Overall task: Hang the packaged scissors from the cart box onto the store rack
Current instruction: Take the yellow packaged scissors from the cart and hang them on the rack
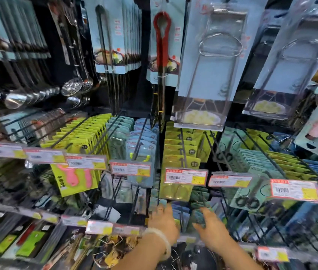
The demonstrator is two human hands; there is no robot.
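A store rack (220, 145) of peg hooks, crowded with carded utensils, fills the view above and around the hands. Price tags (186, 176) are ranged just above them. Packaged scissors (200, 217) are touched by the right hand (211, 228); the left hand (163, 219) is blurred, and neither grip can be told.

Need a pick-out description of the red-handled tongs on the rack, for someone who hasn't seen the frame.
Start at the top row of hanging cards, just right of centre, left of the two large clear blister packs. The red tongs hang on a pale blue card there. They are the only item in that row with a bright red looped handle; the tongs to their left are plain metal.
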